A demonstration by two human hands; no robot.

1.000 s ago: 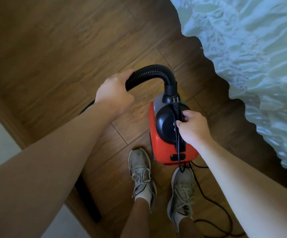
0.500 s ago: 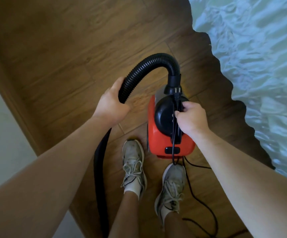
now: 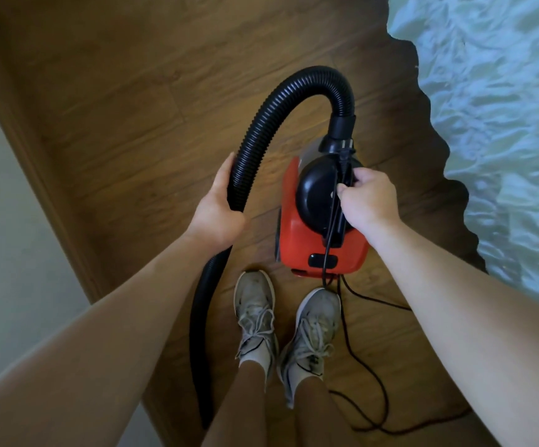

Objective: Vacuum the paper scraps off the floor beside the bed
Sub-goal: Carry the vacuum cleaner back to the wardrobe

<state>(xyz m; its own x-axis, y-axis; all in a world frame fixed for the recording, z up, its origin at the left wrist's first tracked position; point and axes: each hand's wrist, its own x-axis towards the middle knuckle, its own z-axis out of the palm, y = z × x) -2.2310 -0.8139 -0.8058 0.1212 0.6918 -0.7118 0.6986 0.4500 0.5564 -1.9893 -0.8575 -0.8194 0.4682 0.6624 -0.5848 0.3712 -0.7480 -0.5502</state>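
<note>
Vacuum held in both hands beside the bed.
The right hand (image 3: 369,201) has its grip clamped on the black top handle of the red vacuum (image 3: 295,250), left of the bed (image 3: 503,124). The left hand (image 3: 218,209) has its grip wrapped round the ribbed hose (image 3: 277,112) above the wooden floor (image 3: 126,117).

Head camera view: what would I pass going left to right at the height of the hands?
Pale wall → left hand → black hose → red vacuum → right hand → bed cover.
</note>
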